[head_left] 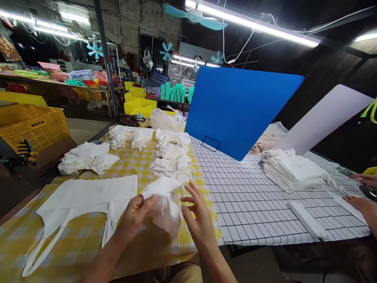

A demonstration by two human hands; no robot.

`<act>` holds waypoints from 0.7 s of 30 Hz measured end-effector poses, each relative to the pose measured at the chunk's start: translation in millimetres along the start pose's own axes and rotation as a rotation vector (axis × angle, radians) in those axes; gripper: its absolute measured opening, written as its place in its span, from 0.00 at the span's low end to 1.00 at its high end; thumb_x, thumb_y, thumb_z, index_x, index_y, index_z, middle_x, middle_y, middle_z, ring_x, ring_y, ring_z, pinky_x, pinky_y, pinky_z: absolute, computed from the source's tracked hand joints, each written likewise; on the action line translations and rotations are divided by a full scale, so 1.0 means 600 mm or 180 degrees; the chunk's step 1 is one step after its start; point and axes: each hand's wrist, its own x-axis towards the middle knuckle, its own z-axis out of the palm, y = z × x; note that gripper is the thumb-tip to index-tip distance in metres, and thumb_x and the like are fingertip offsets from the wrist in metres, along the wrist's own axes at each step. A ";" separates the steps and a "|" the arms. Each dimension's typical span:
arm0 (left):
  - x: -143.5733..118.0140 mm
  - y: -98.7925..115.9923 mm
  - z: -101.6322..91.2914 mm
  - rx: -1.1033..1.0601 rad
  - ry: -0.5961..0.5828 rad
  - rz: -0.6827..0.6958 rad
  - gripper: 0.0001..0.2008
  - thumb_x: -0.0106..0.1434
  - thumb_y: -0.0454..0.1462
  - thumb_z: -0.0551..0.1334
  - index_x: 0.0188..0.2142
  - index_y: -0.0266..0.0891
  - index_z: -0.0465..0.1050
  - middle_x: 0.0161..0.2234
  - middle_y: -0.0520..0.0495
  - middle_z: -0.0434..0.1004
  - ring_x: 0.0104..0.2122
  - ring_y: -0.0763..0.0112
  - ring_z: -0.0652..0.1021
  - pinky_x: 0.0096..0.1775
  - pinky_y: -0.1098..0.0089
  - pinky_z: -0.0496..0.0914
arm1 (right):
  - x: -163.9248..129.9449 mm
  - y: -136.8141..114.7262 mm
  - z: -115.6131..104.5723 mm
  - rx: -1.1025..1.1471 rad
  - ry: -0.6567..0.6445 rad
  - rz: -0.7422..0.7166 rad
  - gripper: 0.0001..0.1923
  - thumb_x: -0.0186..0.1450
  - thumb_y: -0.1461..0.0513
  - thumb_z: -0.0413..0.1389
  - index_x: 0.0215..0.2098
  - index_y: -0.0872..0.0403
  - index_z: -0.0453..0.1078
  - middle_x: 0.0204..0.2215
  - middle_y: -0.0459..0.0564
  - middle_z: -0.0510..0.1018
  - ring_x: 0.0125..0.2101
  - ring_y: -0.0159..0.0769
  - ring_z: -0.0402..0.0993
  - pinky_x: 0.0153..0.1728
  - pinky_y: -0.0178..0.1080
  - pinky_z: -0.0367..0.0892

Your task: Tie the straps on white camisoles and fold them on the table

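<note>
My left hand (136,215) grips a small crumpled white cloth bag (163,204) just above the yellow checked tablecloth (73,251). Beside the bag's right edge is my right hand (198,220), fingers spread, holding nothing. A large flat white cloth piece with long straps (85,200) lies to the left of my hands. Just beyond them sits a loose heap of white cloth bags (172,161).
More white cloth piles (86,157) lie at the left and far end. On the black-gridded white tablecloth (244,196) stands a blue board (238,108), next to a neat stack of white bags (291,169). Another person's hands (363,206) work at the right edge. Yellow crates (32,122) stand left.
</note>
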 end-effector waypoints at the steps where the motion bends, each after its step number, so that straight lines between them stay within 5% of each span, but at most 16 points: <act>1: -0.004 0.003 0.003 0.0190 0.0007 0.0086 0.17 0.50 0.48 0.63 0.20 0.35 0.71 0.20 0.51 0.68 0.23 0.72 0.67 0.27 0.74 0.62 | -0.005 -0.003 0.004 -0.0199 0.0184 -0.0245 0.19 0.60 0.64 0.51 0.49 0.49 0.64 0.54 0.57 0.61 0.36 0.34 0.69 0.32 0.39 0.67; 6: -0.030 0.028 0.031 0.0923 -0.0395 0.0565 0.15 0.54 0.44 0.60 0.17 0.37 0.71 0.16 0.51 0.66 0.21 0.72 0.67 0.25 0.73 0.60 | -0.034 -0.012 0.042 -0.0582 0.0020 -0.1059 0.15 0.58 0.66 0.52 0.44 0.51 0.62 0.35 0.51 0.69 0.34 0.37 0.66 0.30 0.39 0.66; 14: -0.057 0.024 0.066 0.1327 -0.0217 0.0972 0.06 0.53 0.39 0.61 0.25 0.45 0.78 0.22 0.45 0.75 0.27 0.62 0.73 0.34 0.67 0.64 | -0.035 -0.012 0.053 -0.0441 0.0443 -0.0823 0.06 0.63 0.67 0.45 0.36 0.51 0.61 0.25 0.44 0.67 0.24 0.30 0.64 0.24 0.33 0.62; 21: -0.061 0.000 0.072 0.1323 -0.0133 0.1038 0.09 0.56 0.40 0.59 0.33 0.45 0.78 0.30 0.44 0.77 0.34 0.59 0.74 0.41 0.66 0.64 | -0.045 0.007 0.059 -0.0331 0.0577 -0.0959 0.11 0.60 0.62 0.49 0.42 0.51 0.62 0.34 0.50 0.69 0.33 0.37 0.66 0.32 0.39 0.64</act>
